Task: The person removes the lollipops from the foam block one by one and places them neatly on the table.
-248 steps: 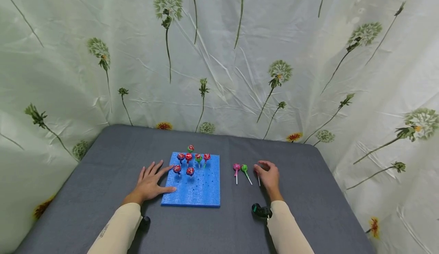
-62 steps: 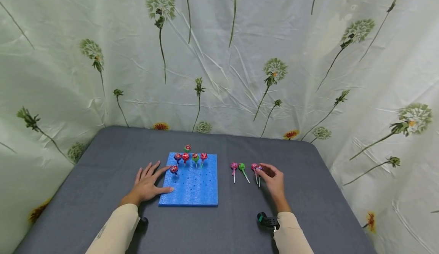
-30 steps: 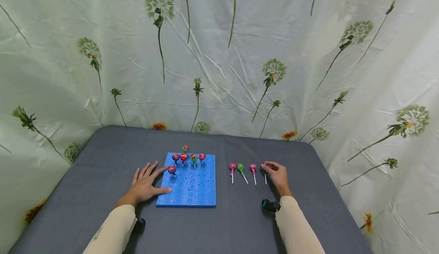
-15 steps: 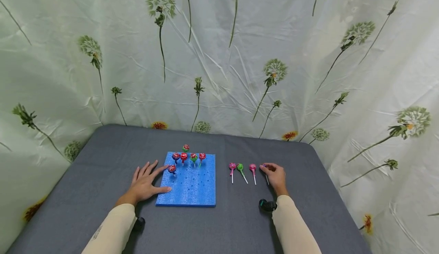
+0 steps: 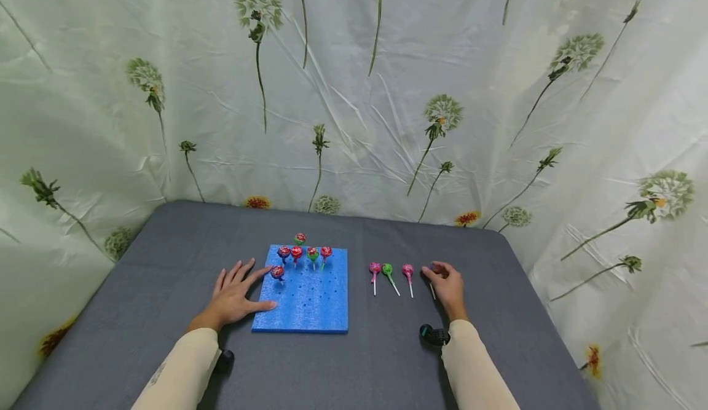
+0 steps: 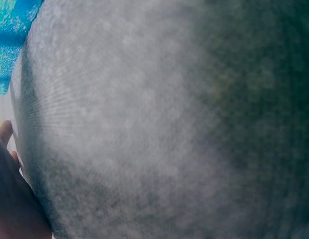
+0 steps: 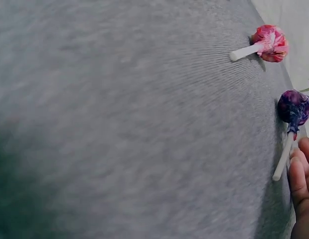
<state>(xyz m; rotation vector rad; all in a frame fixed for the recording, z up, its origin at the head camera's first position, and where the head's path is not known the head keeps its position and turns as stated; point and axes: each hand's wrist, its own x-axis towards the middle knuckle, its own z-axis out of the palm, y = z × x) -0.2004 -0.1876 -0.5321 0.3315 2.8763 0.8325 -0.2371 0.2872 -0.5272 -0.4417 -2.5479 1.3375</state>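
Observation:
In the head view my left hand lies with spread fingers, index fingertip and thumb resting on the left edge of a blue foam board. Several wrapped lollipops stand upright in it, including a dark one close to my index finger. On the right, my right hand hovers low over a purple lollipop, whose head it hides in the head view. The right wrist view shows that lollipop's head uncovered, its white stick slanting down beside the loosely bent fingers.
Left of my right hand lie a pink lollipop, a green one and another pink one in a row. Grey cloth covers the table. A flower-printed curtain hangs behind.
A dark lollipop has left the board's second row and now lies at the row's right end. A pink one was uncovered earlier. My right hand has shifted slightly right; the left stays put.

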